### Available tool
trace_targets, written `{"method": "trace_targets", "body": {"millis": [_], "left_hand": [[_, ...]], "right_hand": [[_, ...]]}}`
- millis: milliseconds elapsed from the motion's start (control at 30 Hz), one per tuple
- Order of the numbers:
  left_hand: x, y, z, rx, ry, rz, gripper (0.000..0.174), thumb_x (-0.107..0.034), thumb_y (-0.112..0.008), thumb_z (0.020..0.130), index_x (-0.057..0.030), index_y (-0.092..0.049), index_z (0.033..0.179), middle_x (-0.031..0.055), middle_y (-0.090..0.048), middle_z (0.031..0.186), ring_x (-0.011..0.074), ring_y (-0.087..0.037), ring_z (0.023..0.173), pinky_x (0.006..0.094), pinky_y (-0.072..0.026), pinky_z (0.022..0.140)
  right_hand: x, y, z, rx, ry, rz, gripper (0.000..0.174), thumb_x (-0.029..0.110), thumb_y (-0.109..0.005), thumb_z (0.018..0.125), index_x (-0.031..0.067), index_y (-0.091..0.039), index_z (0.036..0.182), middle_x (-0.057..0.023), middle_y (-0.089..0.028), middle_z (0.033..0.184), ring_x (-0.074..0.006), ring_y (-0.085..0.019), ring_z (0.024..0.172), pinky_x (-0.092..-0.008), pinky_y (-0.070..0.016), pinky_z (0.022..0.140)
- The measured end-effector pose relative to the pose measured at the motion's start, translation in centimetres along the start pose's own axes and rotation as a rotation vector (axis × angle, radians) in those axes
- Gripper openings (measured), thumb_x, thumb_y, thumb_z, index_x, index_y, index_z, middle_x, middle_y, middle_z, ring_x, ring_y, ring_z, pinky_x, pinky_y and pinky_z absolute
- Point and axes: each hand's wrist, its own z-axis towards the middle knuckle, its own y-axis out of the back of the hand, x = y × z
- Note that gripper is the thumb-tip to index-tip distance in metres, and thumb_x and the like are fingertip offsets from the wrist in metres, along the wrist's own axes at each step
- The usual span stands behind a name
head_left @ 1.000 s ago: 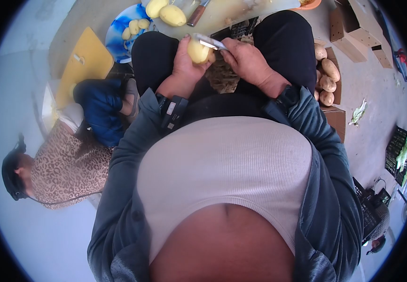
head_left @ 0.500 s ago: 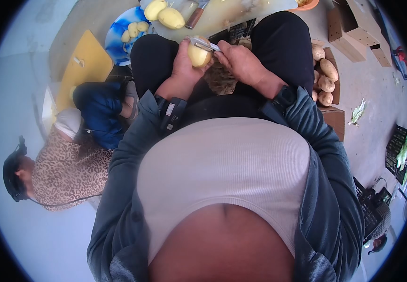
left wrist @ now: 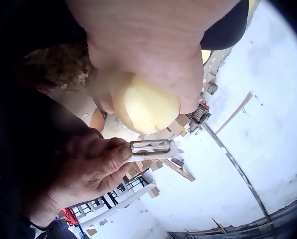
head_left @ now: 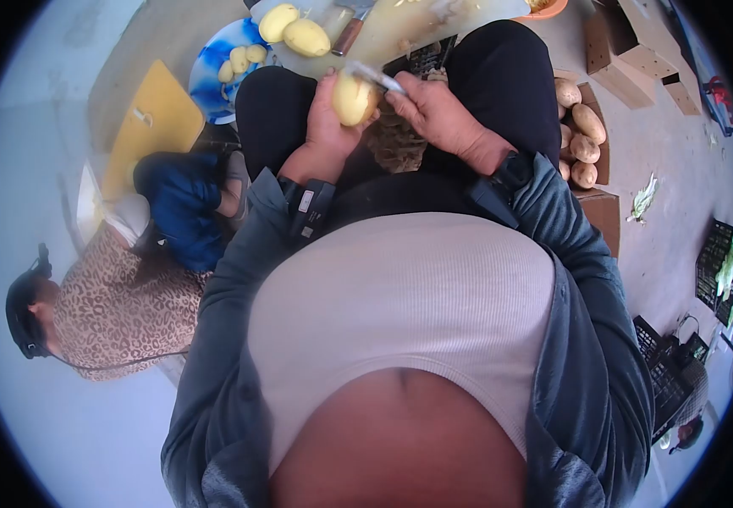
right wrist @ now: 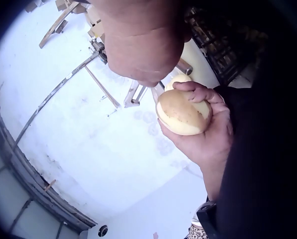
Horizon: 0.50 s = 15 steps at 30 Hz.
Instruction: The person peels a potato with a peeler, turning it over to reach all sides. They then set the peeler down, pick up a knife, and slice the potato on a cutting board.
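My left hand (head_left: 329,127) cradles a partly peeled potato (head_left: 353,102) between my knees, its fingers and thumb curled round the sides. Pale yellow flesh faces up in the head view, while the right wrist view shows a band of brown skin on the potato (right wrist: 180,108). My right hand (head_left: 444,112) grips the handle of a peeler (head_left: 377,78), whose head is by the potato's upper end. In the left wrist view the slotted head of the peeler (left wrist: 151,146) stands a little apart from the potato (left wrist: 146,107).
Two large peeled potatoes (head_left: 305,37) and a wooden-handled knife (head_left: 348,37) lie on a pale board (head_left: 434,21). A blue-and-white plate (head_left: 206,76) holds smaller ones. Unpeeled potatoes (head_left: 586,148) fill a cardboard box at right. Peelings (head_left: 396,144) lie below my hands. Another person (head_left: 121,313) sits at left.
Half a second ago the peeler lay across the potato's top; now it is raised toward the far end. The potato has turned, showing more bare flesh in the head view.
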Motion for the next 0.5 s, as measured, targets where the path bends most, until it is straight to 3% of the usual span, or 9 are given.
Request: {"method": "trace_targets", "body": {"millis": [100, 233, 300, 433, 500], "left_hand": [[0.0, -0.4, 0.2, -0.035, 0.018, -0.062, 0.045, -0.05, -0.047, 0.089, -0.0118, -0.055, 0.11, 0.0073, -0.061, 0.105, 0.025, -0.058, 0.095, 0.0393, -0.0484, 0.07], [0.3, -0.2, 0.7, -0.073, 0.023, -0.036, 0.045, -0.05, -0.046, 0.089, -0.0116, -0.055, 0.11, 0.0081, -0.061, 0.103, 0.026, -0.06, 0.091, 0.0392, -0.0486, 0.067], [0.2, 0.5, 0.9, 0.041, 0.014, 0.057, 0.045, -0.049, -0.046, 0.09, -0.0105, -0.054, 0.11, 0.0091, -0.061, 0.102, 0.0276, -0.061, 0.085, 0.0387, -0.0486, 0.063], [0.1, 0.3, 1.0, 0.031, 0.054, 0.103, 0.045, -0.049, -0.045, 0.09, -0.0088, -0.054, 0.109, 0.0117, -0.062, 0.1, 0.0288, -0.062, 0.08, 0.0394, -0.0487, 0.061], [-0.3, 0.1, 0.6, 0.146, 0.035, 0.131, 0.047, -0.049, -0.044, 0.09, -0.0071, -0.054, 0.109, 0.014, -0.062, 0.098, 0.0288, -0.062, 0.08, 0.0381, -0.0484, 0.06]], "right_hand": [[0.2, -0.5, -0.2, 0.074, 0.115, -0.134, 0.023, 0.024, -0.052, 0.09, 0.0013, -0.048, 0.089, -0.0222, -0.059, 0.072, -0.0419, -0.058, 0.071, -0.0475, -0.0466, 0.063], [-0.3, -0.7, 0.0, 0.022, 0.058, -0.157, 0.022, 0.022, -0.05, 0.092, 0.0016, -0.045, 0.086, -0.0232, -0.056, 0.072, -0.0429, -0.055, 0.071, -0.047, -0.0439, 0.06], [-0.8, -0.6, 0.4, 0.001, -0.001, -0.163, 0.022, 0.022, -0.05, 0.092, 0.0015, -0.045, 0.087, -0.0235, -0.056, 0.072, -0.0432, -0.055, 0.072, -0.0473, -0.0439, 0.06], [-1.8, -0.6, 0.8, -0.041, -0.058, -0.18, 0.021, 0.021, -0.05, 0.092, 0.0007, -0.046, 0.087, -0.024, -0.056, 0.072, -0.043, -0.056, 0.072, -0.0476, -0.0441, 0.062], [-3.1, -0.7, 1.1, -0.049, -0.104, -0.204, 0.022, 0.021, -0.05, 0.091, 0.0003, -0.047, 0.087, -0.0241, -0.056, 0.072, -0.0428, -0.056, 0.072, -0.0476, -0.0442, 0.063]]}}
